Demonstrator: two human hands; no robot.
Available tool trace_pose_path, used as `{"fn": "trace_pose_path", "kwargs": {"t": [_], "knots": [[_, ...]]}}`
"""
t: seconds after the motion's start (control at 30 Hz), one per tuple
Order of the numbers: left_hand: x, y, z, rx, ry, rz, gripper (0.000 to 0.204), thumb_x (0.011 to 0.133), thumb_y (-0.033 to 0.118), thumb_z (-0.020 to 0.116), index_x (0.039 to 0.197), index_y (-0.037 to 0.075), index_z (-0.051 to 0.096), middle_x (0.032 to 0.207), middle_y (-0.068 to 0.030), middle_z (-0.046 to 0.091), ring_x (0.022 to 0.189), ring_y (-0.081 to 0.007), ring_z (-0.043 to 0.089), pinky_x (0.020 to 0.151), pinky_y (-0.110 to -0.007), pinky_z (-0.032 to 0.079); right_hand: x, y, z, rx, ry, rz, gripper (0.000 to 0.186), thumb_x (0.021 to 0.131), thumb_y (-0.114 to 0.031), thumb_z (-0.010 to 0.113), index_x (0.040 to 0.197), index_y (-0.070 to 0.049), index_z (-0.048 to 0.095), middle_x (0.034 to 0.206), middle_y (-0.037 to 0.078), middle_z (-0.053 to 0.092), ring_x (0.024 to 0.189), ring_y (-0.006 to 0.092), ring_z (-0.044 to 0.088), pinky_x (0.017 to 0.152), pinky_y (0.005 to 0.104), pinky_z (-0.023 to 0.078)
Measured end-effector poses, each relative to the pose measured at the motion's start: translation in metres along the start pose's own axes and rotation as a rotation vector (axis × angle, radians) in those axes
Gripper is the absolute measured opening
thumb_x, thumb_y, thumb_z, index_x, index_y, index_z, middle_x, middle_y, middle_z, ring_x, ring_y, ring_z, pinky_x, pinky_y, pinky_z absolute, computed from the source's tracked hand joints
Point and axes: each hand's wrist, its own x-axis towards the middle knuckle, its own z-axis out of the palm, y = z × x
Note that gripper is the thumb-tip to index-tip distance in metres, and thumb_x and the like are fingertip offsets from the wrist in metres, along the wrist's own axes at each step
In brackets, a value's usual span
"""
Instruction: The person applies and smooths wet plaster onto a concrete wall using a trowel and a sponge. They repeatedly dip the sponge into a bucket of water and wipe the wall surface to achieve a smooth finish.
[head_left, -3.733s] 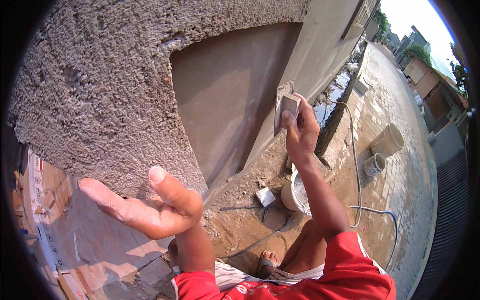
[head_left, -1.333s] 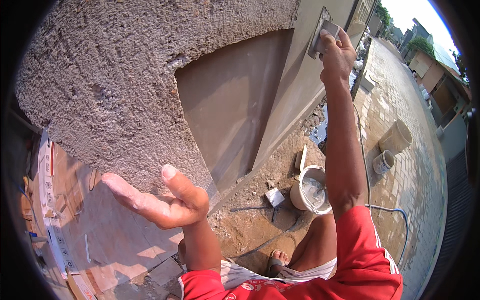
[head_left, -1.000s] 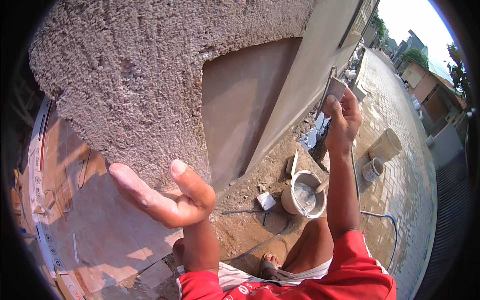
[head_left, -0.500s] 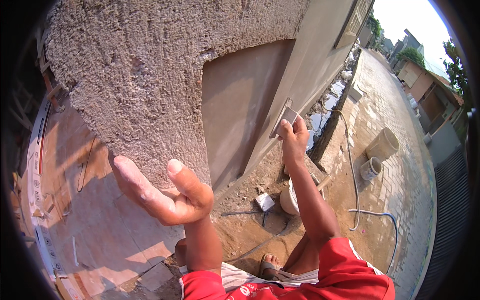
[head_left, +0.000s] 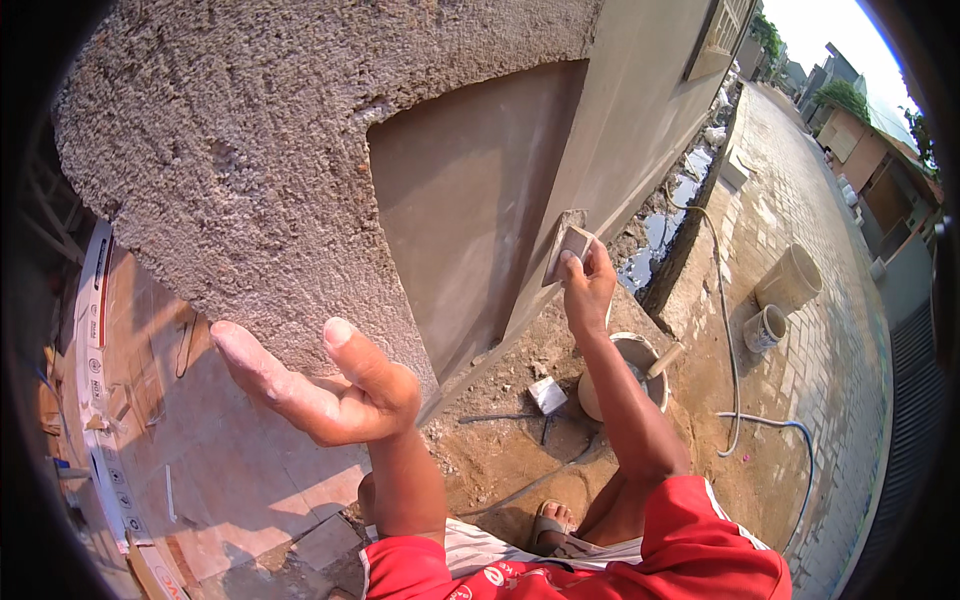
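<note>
In my right hand (head_left: 588,290) is a small flat rectangular grey-brown piece (head_left: 568,254), gripped between thumb and fingers. Its face rests against the smooth plastered strip (head_left: 560,205) beside the recessed grey panel (head_left: 465,190); I cannot make out its material. My left hand (head_left: 345,405) has its thumb and fingers apart, with pale dust on the fingers and nothing held. It is at the lower edge of the rough, bumpy plaster wall (head_left: 240,170); whether the palm touches it is hidden.
Below my right forearm stands a bucket (head_left: 592,395) with a wooden handle (head_left: 665,360). Two more pails, a larger one (head_left: 790,278) and a smaller one (head_left: 765,328), are on the paving to the right. A hose (head_left: 728,350) crosses the ground. Pinkish tiles (head_left: 240,450) lie at left.
The view has shifted, so the wall sits further left and more of the bucket shows. My right hand still holds the flat piece against the plaster; my left hand stays at the wall's lower edge.
</note>
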Motion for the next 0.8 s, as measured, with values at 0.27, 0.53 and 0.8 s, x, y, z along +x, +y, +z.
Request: {"fn": "trace_pose_path", "kwargs": {"t": [0.27,0.53,0.8], "knots": [[-0.002,-0.010,0.000,-0.002,0.017,0.061,0.060,0.085,0.005,0.055,0.136,-0.018,0.035,0.139,-0.0322,0.042,0.132,-0.0390,0.040,0.111,-0.044,0.027,0.081,-0.140,0.031,0.004,0.002,-0.389,0.033,0.093,-0.013,0.060,0.123,-0.001,0.053,0.094,0.003,0.064,0.074,0.0067,0.057,0.061,0.0225,0.046],[0.004,-0.004,0.000,-0.015,-0.010,0.010,0.056,0.086,0.005,0.053,0.135,-0.018,0.036,0.136,-0.0323,0.044,0.128,-0.0411,0.043,0.109,-0.047,0.031,-0.023,0.014,-0.031,-0.038,-0.006,0.112,0.033,0.089,-0.002,0.058,0.122,0.001,0.054,0.095,0.003,0.064,0.086,0.0113,0.060,0.077,0.0267,0.049],[0.006,-0.018,-0.003,0.012,-0.009,0.125,0.053,0.088,0.012,0.052,0.134,-0.012,0.039,0.127,-0.0328,0.050,0.112,-0.0467,0.053,0.094,-0.052,0.043,0.032,-0.201,-0.040,-1.038,-0.318,-1.080,0.046,0.072,-0.001,0.069,0.117,-0.006,0.060,0.092,0.009,0.055,0.083,0.0262,0.054,0.073,0.0395,0.045]]}}
